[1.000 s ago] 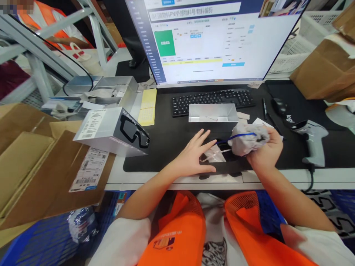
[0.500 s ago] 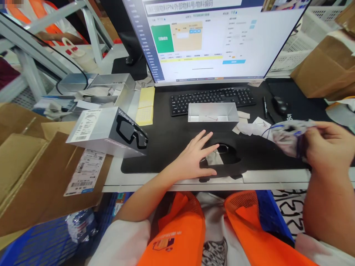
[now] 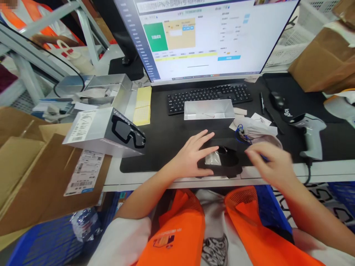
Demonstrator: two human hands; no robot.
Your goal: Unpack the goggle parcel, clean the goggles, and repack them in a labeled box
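Note:
My left hand (image 3: 194, 155) lies open with its fingers spread, at the left edge of an open black case (image 3: 231, 170). Inside the case is a small clear packet (image 3: 213, 158). My right hand (image 3: 270, 162) is right of the case, its fingers curled and smeared by motion. A bit of blue shows by those fingers; whether they grip anything is unclear. Just beyond them lies a crumpled greyish bundle (image 3: 260, 133) with a blue cord. An open silver box (image 3: 209, 110) stands behind the case.
A keyboard (image 3: 208, 98) and monitor (image 3: 183, 44) stand at the back. To the right are a barcode scanner (image 3: 313, 133), mouse (image 3: 277, 100) and pen (image 3: 262, 102). A silver glasses box (image 3: 105, 131), yellow slips (image 3: 142, 106) and an open carton (image 3: 47, 166) are on the left.
My right hand has moved left and inward, and the greyish bundle has come left with it, beside the silver box. The scanner now shows. My left hand stays nearly still.

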